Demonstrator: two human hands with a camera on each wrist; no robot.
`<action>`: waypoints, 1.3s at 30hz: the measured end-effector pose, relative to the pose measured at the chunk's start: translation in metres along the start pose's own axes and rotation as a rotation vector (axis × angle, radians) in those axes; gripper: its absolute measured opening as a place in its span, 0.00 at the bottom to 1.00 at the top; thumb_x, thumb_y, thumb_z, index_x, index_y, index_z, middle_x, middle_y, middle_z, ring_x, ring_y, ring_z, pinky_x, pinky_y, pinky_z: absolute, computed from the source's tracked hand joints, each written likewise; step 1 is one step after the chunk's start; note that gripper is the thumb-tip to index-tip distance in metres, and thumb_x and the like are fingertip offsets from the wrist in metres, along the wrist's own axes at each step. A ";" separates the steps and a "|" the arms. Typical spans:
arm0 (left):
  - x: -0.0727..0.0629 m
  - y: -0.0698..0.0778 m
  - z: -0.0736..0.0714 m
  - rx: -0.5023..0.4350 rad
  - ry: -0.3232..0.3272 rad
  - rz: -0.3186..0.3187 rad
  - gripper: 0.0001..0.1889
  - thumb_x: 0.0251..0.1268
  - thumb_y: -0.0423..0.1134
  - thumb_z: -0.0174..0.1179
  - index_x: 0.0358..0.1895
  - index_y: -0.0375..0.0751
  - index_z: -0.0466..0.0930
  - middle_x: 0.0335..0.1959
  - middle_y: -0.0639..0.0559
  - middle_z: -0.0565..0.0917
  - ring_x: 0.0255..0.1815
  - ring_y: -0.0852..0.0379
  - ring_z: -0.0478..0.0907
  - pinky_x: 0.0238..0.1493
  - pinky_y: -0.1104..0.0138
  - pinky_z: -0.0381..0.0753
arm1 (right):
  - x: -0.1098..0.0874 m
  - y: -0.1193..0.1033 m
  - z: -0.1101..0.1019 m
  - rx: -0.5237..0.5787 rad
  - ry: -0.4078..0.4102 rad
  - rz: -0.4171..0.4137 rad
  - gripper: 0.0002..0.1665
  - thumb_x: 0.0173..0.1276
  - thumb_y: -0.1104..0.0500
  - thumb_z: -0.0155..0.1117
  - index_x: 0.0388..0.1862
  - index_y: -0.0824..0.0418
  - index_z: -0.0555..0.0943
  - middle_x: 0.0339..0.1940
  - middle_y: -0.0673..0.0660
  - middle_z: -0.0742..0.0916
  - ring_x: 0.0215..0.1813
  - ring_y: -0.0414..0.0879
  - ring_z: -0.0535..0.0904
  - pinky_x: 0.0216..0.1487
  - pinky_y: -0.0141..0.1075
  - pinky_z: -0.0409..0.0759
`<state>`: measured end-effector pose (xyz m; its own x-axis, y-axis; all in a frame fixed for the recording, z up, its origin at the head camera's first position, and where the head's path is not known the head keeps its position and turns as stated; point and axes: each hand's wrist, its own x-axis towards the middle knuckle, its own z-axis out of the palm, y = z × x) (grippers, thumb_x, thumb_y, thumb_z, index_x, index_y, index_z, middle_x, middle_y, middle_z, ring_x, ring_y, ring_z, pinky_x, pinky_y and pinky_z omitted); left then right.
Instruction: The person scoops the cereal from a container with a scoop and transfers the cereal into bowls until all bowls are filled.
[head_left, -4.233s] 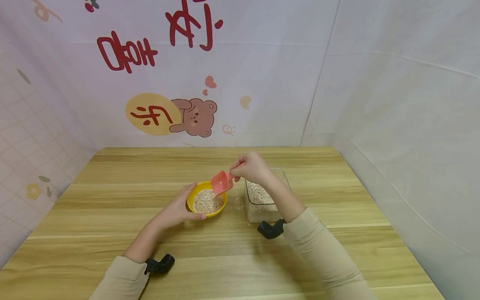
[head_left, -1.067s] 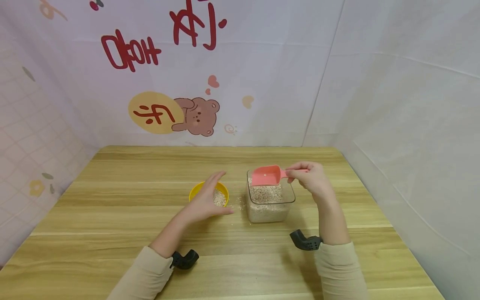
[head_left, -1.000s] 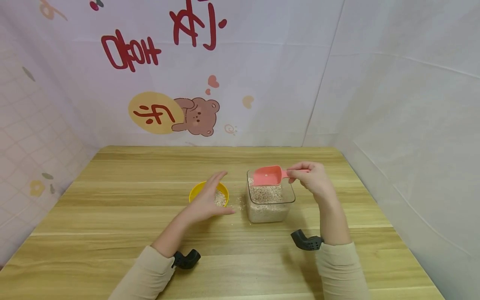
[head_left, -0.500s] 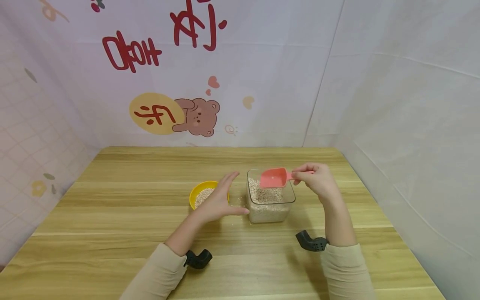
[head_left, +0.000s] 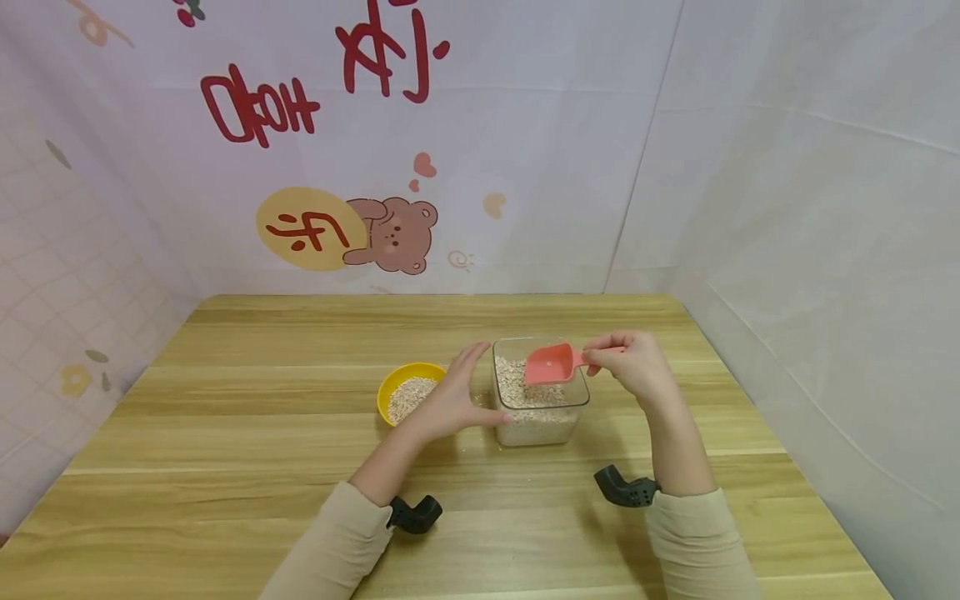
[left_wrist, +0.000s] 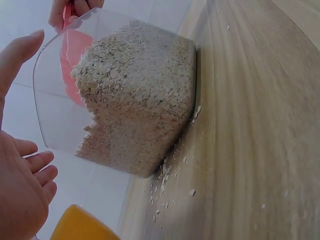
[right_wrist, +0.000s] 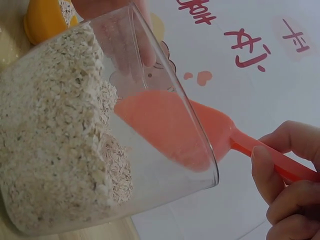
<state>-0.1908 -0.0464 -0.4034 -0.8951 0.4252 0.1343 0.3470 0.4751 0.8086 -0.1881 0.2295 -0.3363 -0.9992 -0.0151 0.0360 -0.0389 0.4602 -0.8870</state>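
In the head view a clear square container (head_left: 538, 429), partly filled with rolled oats (left_wrist: 135, 85), stands right of the table's middle. My right hand (head_left: 636, 365) pinches the handle of a pink scoop (head_left: 551, 365). Its blade dips inside the container's rim, with the tip at the oats in the right wrist view. My left hand (head_left: 454, 403) spreads thumb and fingers at the container's left side, the thumb overlapping its near corner. Partly behind this hand sits a yellow bowl (head_left: 388, 389) with oats in it.
Spilled oat flakes (left_wrist: 165, 176) lie on the wooden table (head_left: 285, 450) beside the container. A white printed backdrop (head_left: 525, 167) rises behind the table, and a plain white sheet (head_left: 817, 275) hangs along the right.
My right hand has brought the scoop from over the bowl to the container, then lowered it inside. The left hand has let go of the bowl and shifted right to the container.
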 end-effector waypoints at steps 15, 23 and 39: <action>0.008 -0.003 0.007 -0.001 -0.005 0.009 0.61 0.40 0.58 0.75 0.77 0.54 0.44 0.77 0.49 0.45 0.75 0.46 0.45 0.66 0.41 0.54 | -0.002 -0.001 0.008 -0.035 0.044 0.017 0.11 0.59 0.63 0.66 0.37 0.70 0.84 0.22 0.57 0.86 0.38 0.52 0.78 0.40 0.40 0.65; 0.012 -0.004 0.009 -0.027 -0.019 0.010 0.61 0.40 0.58 0.76 0.77 0.54 0.43 0.77 0.49 0.44 0.75 0.46 0.44 0.66 0.42 0.54 | -0.002 -0.001 0.012 -0.069 0.057 0.024 0.10 0.59 0.63 0.66 0.36 0.69 0.84 0.24 0.61 0.86 0.37 0.51 0.77 0.36 0.39 0.64; 0.013 -0.002 0.011 -0.041 -0.014 0.012 0.61 0.39 0.55 0.77 0.77 0.53 0.45 0.77 0.49 0.45 0.75 0.45 0.45 0.66 0.42 0.54 | 0.002 0.003 0.029 -0.095 0.046 0.046 0.08 0.58 0.62 0.66 0.33 0.66 0.85 0.20 0.55 0.85 0.32 0.48 0.74 0.27 0.37 0.63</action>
<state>-0.2001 -0.0333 -0.4094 -0.8868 0.4415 0.1368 0.3460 0.4378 0.8298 -0.1907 0.2051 -0.3521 -0.9987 0.0475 0.0192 0.0096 0.5415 -0.8407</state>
